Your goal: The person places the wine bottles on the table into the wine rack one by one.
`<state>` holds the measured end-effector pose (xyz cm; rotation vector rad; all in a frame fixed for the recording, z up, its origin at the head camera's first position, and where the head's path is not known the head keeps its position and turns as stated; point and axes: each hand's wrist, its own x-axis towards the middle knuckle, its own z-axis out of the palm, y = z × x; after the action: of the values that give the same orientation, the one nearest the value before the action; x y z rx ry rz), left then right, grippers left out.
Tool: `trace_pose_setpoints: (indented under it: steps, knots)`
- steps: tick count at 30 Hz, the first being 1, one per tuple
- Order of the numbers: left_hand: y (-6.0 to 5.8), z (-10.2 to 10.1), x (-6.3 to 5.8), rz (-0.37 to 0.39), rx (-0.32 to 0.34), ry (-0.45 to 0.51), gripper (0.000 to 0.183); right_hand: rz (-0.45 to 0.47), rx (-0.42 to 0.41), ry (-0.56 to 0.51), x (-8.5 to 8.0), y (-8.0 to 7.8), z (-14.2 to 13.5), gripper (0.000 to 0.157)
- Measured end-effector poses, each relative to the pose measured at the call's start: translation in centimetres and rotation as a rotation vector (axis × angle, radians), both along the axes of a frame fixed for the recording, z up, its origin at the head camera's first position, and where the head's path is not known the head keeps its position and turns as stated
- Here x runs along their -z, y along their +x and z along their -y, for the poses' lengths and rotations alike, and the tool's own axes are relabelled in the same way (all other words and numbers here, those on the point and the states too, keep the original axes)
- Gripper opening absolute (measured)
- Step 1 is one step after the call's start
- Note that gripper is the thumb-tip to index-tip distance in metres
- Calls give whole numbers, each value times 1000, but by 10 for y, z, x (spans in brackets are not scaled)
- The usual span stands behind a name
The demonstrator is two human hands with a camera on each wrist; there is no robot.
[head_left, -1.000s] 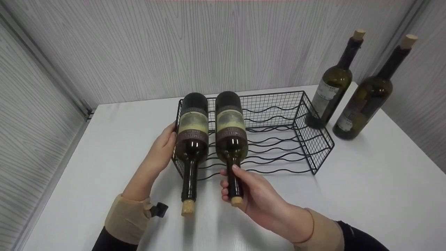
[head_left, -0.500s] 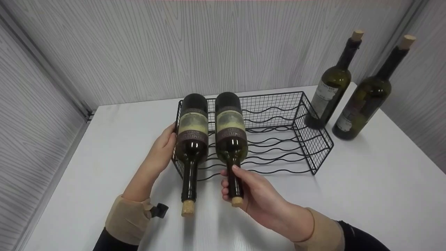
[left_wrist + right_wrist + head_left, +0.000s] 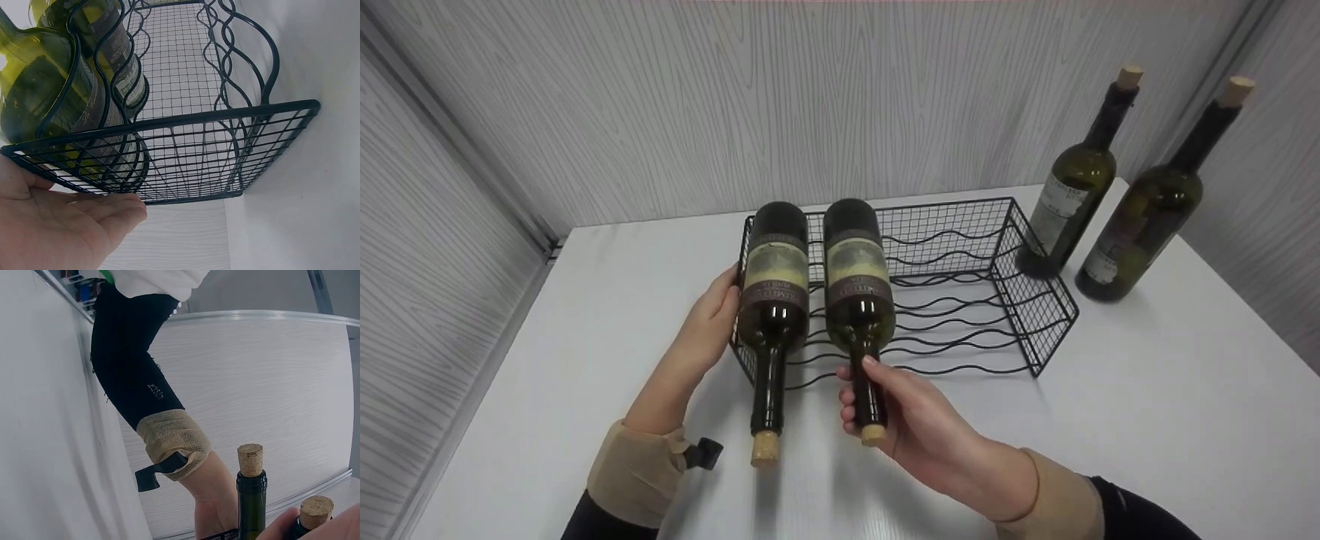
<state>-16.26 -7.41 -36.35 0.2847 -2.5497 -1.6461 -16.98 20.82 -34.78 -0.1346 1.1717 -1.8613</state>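
Note:
A black wire wine rack (image 3: 937, 367) stands on the white table, with two corked wine bottles lying in its left part, necks toward the person. My right hand (image 3: 919, 420) grips the neck of the second wine bottle (image 3: 858, 285), thumb on top and fingers curled beneath. Beside it lies the first wine bottle (image 3: 774, 277) at the left end. My left hand (image 3: 711, 319) rests against the rack's left side. In the left wrist view the fingers (image 3: 107, 216) of that hand lie straight along the wire mesh. Both corks (image 3: 251, 460) show in the right wrist view.
Two more corked bottles stand upright right of the rack, a nearer bottle (image 3: 1144, 225) and another bottle (image 3: 1069, 202) close to the rack's end. Walls with wood-grain panels (image 3: 810, 97) enclose the table (image 3: 607, 300) at the back and sides.
The bottle in my right hand has shifted very slightly toward the person and to the right, the hand moving with it. My left hand stays in place at the rack.

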Motion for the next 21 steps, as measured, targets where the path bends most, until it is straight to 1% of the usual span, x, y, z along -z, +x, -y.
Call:
trace_pose_setpoints:
  steps: [14, 21]
  knots:
    - [0, -1, 1, -4, -12, -3, 58, -9, 12, 17, 1, 0, 0, 38]
    - [0, -1, 1, 1, -18, 14, 58, -10, 9, 13, 0, 0, 0, 37]
